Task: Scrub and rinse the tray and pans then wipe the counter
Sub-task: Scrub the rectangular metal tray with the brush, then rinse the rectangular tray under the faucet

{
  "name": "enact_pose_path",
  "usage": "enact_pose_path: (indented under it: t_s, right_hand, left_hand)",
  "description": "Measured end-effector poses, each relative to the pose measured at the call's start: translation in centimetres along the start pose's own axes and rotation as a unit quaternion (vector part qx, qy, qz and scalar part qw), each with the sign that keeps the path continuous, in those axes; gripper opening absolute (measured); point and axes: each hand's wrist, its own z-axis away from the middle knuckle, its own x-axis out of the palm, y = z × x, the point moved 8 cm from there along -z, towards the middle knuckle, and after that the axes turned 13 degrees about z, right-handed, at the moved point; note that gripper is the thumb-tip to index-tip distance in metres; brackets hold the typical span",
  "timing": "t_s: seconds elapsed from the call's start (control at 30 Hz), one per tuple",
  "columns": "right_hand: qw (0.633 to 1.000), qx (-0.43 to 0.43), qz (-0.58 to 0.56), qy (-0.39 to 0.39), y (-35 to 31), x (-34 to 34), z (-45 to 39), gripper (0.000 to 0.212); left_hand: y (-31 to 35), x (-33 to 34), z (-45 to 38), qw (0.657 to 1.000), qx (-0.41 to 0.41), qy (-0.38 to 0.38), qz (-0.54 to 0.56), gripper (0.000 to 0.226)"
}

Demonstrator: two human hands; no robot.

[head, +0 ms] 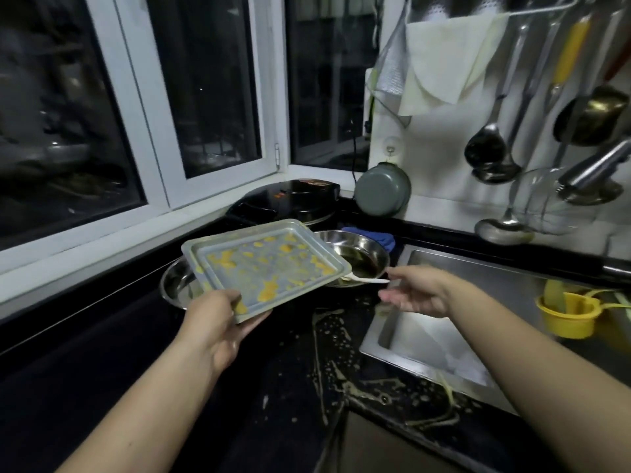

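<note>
- The left hand [218,322] has the baking tray [266,264] up off the worktop [102,353], gripping its near edge with the thumb on top and the fingers underneath.
- The tray rides tilted above two steel pans near the back edge of the worktop: one pan [177,285] peeks out under the tray's left side, and the other pan [358,257], on its right, holds a dark liquid.
- Yellow baked-on residue spots the tray's floor and near rim, so that grip could well be greasy.
- The tray looks like thin, stiff, light sheet metal. One hand can carry it, though a hold on a single edge lets it swing; I'd take the opposite rim too.
- The right hand [420,291] is loosely open and holding nothing, its fingers just short of a white spoon [367,279] resting on the rim of the pan with the liquid.
- That pan will slosh, so it wants lifting level by the rim with both hands.
- The sink [426,336] sits right of the pans, and spilled streaks and droplets [327,346] cover the worktop along its near-left edge.
- A blue cloth [375,237] lies behind the pans, handy for wiping later.
</note>
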Motion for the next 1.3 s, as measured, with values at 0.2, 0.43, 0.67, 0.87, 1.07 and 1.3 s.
enact_pose_path:
  t_s: [0.2,0.43,0.67,0.87,1.07,1.3]
  right_hand:
    - [0.987,-0.042,0.06,0.145,6.0,-14.5,8.4,0.01]
    - [0.919,-0.029,0.13,0.37,11.2,-33.2,12.7,0.012]
    - [0.901,-0.022,0.213,0.378,8.7,-38.5,6.9,0.022]
    - [0.899,0.058,0.217,0.376,7.1,-41.4,2.5,0.017]
    - [0.83,0.051,0.379,0.407,7.0,-40.3,1.3,0.022]
    - [0.834,-0.164,0.168,0.499,3.6,-38.5,5.9,0.043]
  left_hand:
    - [-7.7,10.3,2.6,0.991,-0.066,-0.1,-0.059,0.031]
    - [-21.9,23.4,5.2,0.947,-0.147,-0.203,-0.202,0.028]
    - [-32.5,26.6,0.1,0.915,-0.151,-0.195,-0.32,0.024]
    - [-34.9,27.4,-4.4,0.911,-0.162,-0.19,-0.329,0.028]
    - [-35.6,27.4,-6.2,0.918,-0.171,-0.181,-0.309,0.022]
    - [-36.0,25.9,-5.5,0.906,-0.179,-0.175,-0.341,0.018]
